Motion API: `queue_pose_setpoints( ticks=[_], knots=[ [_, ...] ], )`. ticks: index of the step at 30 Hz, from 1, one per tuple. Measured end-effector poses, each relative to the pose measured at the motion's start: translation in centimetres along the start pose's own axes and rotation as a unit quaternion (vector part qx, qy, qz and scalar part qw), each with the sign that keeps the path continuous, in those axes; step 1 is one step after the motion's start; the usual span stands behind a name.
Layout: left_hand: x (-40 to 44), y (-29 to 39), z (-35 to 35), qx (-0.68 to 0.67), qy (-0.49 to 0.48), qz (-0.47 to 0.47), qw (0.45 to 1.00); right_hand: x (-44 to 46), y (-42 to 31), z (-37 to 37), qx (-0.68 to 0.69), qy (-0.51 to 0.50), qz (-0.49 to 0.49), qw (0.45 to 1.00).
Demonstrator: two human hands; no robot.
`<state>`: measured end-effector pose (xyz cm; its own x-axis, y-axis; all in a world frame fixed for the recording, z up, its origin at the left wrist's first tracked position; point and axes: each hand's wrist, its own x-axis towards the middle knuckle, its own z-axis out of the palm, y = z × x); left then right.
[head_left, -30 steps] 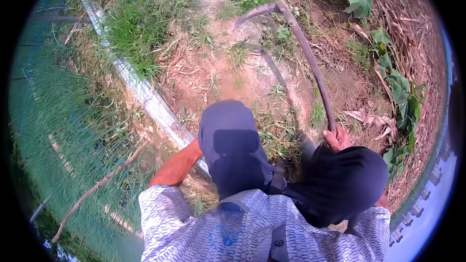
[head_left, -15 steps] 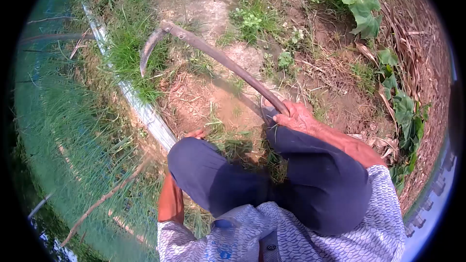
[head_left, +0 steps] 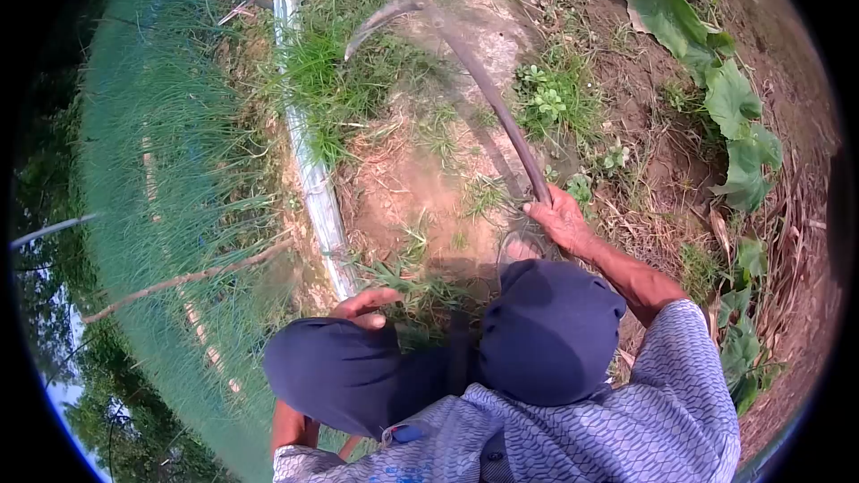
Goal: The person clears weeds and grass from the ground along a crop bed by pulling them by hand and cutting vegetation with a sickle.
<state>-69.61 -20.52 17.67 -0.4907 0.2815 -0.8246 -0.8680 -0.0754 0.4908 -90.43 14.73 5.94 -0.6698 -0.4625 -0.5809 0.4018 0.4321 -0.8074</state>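
A sickle [head_left: 490, 89] with a long wooden handle and a curved blade is held by its lower end in my right hand [head_left: 560, 217], fingers wrapped round the handle. Its blade points left, above the dirt path near the grass tuft [head_left: 327, 76]. My left hand [head_left: 367, 304] reaches out past my left knee [head_left: 331, 367], fingers apart and holding nothing that I can see, close to low weeds [head_left: 420, 297]. Part of my foot [head_left: 522, 249] shows in front of my right knee [head_left: 550, 331].
A pale pole or rolled sheet [head_left: 313, 179] runs along the path's left side, beside green netting [head_left: 161, 215] with thin sticks. Broad-leaved vines [head_left: 734, 107] and dry stalks [head_left: 796, 241] line the right. A leafy weed [head_left: 548, 98] grows on the path.
The sickle has swung from the right to the left and now tilts more upright. My left hand has come out past the knee. The view has turned, shifting the ground.
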Motion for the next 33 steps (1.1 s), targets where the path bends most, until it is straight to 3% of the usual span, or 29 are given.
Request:
queue_pose_setpoints(
  ticks=[3, 5, 6, 11, 13, 14, 15, 17, 19, 20, 22, 26, 29, 32, 33],
  knots=[
    [-2.0, 5.9, 2.9, -0.076, -0.039, -0.086, 0.993, 2.0, 2.4, -1.9, -0.023, 0.062, -0.047, 0.997],
    [-2.3, 10.1, 4.0, 0.108, 0.002, 0.001, 0.994, 2.6, 3.3, -2.7, 0.141, 0.097, 0.039, 0.984],
    [-1.9, 11.9, 3.7, 0.257, -0.013, 0.043, 0.965, 1.9, 3.4, -3.1, 0.124, 0.104, 0.082, 0.983],
    [5.9, 14.6, 4.6, 0.307, -0.123, 0.077, 0.941, -2.7, 5.8, -2.6, 0.111, 0.109, 0.147, 0.977],
    [10.6, 16.2, 5.5, 0.418, -0.069, 0.105, 0.9, -3.4, 7.9, -1.2, 0.096, 0.11, 0.153, 0.977],
    [14.1, 15.9, 4.6, 0.537, -0.03, 0.23, 0.811, -3.2, 8.8, -0.5, 0.087, 0.12, 0.114, 0.982],
    [17.8, 16.2, 3.3, 0.637, 0.01, 0.352, 0.686, -2.7, 9.4, -0.1, 0.079, 0.134, 0.069, 0.985],
    [22.5, 19.6, 2.7, 0.684, 0.053, 0.276, 0.673, -2.8, 7.3, 0.0, 0.109, 0.131, 0.106, 0.98],
    [26.6, 22.1, 0.8, 0.798, 0.127, 0.24, 0.537, -2.4, 7.2, 0.0, 0.004, 0.138, 0.091, 0.986],
    [27.7, 22.9, 0.0, 0.8, 0.125, 0.243, 0.535, -2.3, 7.3, -0.1, 0.006, 0.142, 0.091, 0.986],
    [28.4, 24.1, -1.7, 0.838, 0.256, 0.18, 0.447, -2.4, 7.4, 0.0, -0.004, 0.14, 0.099, 0.985],
    [29.6, 24.5, -4.6, 0.822, 0.248, 0.082, 0.506, -2.0, 7.6, 0.6, 0.005, 0.155, 0.104, 0.982],
    [30.1, 24.2, -6.0, 0.784, 0.239, 0.13, 0.559, -1.6, 7.6, 0.8, -0.007, 0.171, 0.07, 0.983],
    [30.0, 23.2, -6.7, 0.707, 0.264, 0.232, 0.614, -2.7, 8.6, 0.5, -0.093, 0.143, 0.131, 0.976],
    [29.5, 22.4, -6.0, 0.717, 0.199, 0.237, 0.625, -4.7, 10.5, 0.0, -0.126, 0.146, 0.136, 0.972]
  ],
)
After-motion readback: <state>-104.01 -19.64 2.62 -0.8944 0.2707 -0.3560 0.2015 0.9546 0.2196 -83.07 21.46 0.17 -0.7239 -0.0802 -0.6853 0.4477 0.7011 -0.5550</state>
